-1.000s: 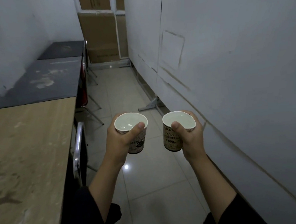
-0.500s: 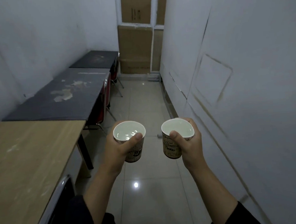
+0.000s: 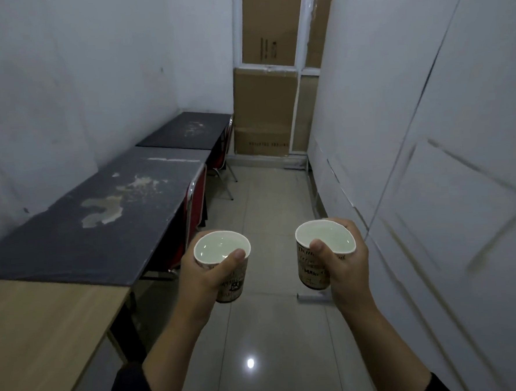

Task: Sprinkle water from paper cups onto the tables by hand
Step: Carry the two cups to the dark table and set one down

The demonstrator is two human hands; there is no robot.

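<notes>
My left hand [image 3: 203, 277] grips a printed paper cup [image 3: 224, 251] with water in it, held upright over the floor. Another printed paper cup [image 3: 324, 242], also holding water, is gripped upright by my right hand [image 3: 345, 259], its rim slightly squeezed. Both cups hang over the aisle, right of the tables. Along the left wall stands a row of tables: a light wooden table [image 3: 41, 335] nearest, a dark table [image 3: 81, 236] with pale dried stains beyond it, and another dark table [image 3: 186, 130] at the far end.
Red chairs [image 3: 195, 199] are tucked under the dark tables. A white panel wall [image 3: 429, 154] runs close along the right. Cardboard boxes [image 3: 263, 110] and a white frame close off the far end. A tiled floor aisle [image 3: 263, 201] runs between them.
The view has lifted and moved forward along the aisle, bringing the dark tables closer. Both hands keep the cups upright in front, slightly farther apart.
</notes>
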